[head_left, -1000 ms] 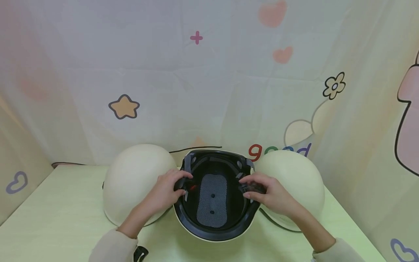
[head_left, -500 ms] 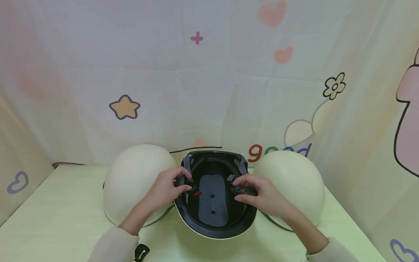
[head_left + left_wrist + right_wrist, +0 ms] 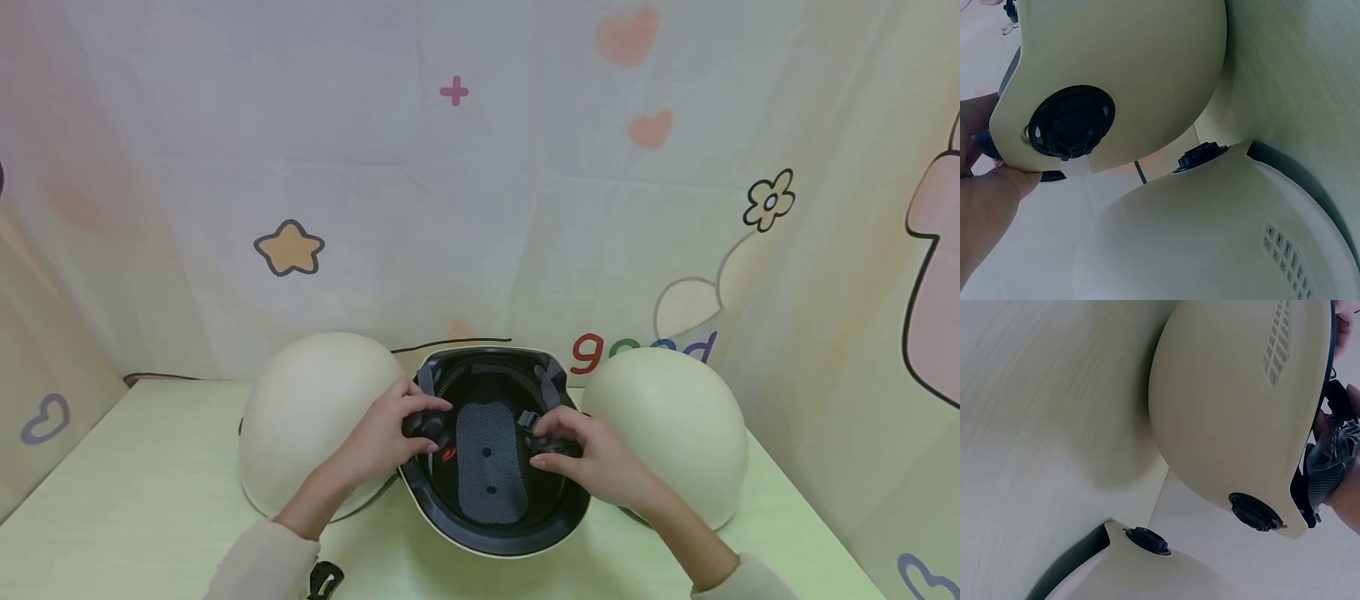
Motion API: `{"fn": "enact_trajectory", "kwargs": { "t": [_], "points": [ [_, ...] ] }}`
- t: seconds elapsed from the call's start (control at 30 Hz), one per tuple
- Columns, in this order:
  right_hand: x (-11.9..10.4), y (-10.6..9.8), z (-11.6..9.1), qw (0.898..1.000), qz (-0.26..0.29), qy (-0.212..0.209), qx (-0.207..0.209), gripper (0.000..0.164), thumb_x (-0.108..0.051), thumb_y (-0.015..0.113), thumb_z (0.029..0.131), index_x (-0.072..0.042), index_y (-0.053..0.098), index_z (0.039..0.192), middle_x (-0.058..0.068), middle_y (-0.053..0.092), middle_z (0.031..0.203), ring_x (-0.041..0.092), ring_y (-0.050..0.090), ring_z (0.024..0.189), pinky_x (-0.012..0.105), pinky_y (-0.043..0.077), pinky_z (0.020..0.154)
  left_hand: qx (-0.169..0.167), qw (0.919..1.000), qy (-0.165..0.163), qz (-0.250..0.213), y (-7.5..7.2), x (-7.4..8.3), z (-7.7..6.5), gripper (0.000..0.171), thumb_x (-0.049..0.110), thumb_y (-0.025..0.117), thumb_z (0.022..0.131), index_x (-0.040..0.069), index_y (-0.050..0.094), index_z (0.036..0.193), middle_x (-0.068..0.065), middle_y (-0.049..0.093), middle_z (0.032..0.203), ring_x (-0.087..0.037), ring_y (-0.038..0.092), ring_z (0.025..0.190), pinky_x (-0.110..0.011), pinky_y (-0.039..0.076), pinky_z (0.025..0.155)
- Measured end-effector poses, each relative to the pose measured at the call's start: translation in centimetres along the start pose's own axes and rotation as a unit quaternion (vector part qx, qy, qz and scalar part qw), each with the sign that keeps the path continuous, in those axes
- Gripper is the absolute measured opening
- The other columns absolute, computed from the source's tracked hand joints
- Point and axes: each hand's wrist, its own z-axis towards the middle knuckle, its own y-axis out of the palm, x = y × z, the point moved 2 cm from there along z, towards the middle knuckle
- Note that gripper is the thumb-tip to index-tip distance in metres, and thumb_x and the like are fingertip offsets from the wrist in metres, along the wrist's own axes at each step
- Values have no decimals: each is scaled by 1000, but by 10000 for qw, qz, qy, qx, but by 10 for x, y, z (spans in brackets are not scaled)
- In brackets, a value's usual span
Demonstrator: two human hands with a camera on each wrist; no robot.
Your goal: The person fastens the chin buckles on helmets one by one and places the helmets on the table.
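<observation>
A cream helmet (image 3: 495, 546) lies upside down in the middle, its black padded inside facing up. My left hand (image 3: 386, 429) pinches a black strap piece (image 3: 427, 427) over the helmet's left side; a small red tab (image 3: 448, 454) shows just below it. On the opposite side my right hand (image 3: 592, 454) holds a bunched black chin strap (image 3: 558, 447), with a buckle end (image 3: 528, 419) sticking out past the fingers. Clear crinkled plastic (image 3: 1332, 462) covers part of that strap in the right wrist view. The exact buckle parts inside both hands are hidden.
Two more cream helmets stand dome up, one at left (image 3: 315, 408) and one at right (image 3: 667, 425), close beside the middle one. A black object (image 3: 325, 578) lies near the left sleeve. A printed curtain (image 3: 360, 175) hangs behind the pale table (image 3: 135, 492).
My right hand has moved inward and slightly down with the strap, so its buckle end is more visible. The left hand has shifted slightly, and the red tab now sits lower.
</observation>
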Motion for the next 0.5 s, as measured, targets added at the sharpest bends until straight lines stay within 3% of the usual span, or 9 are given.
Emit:
{"fn": "enact_trajectory", "kwargs": {
  "t": [0.13,0.3,0.5],
  "points": [
    [0,0,-1,10000,2,-4,26,23,-8,71,78,-5,58,97,4,60,94,14,59,84,24,47,79,11,9998,207,76,0,1,-1,34,-7,75,67,5,68,99,-4,38,97,-27,43,99,-38,42,80],
    [0,-1,-2,10000,5,74,43,24,-7,72,77,-5,58,96,4,60,93,13,58,84,23,47,78,-53,9988,488,34,0,2,1,32,-8,75,67,7,64,92,-4,53,106,-27,49,106,-41,43,86],
    [1,-1,-3,10000,13,37,32,23,-7,72,77,-5,58,96,4,59,92,13,58,82,24,47,78,-338,9989,266,-185,-2,2,1,32,-7,72,72,11,56,93,-3,58,97,-23,53,96,-37,46,79]
  ]
}}
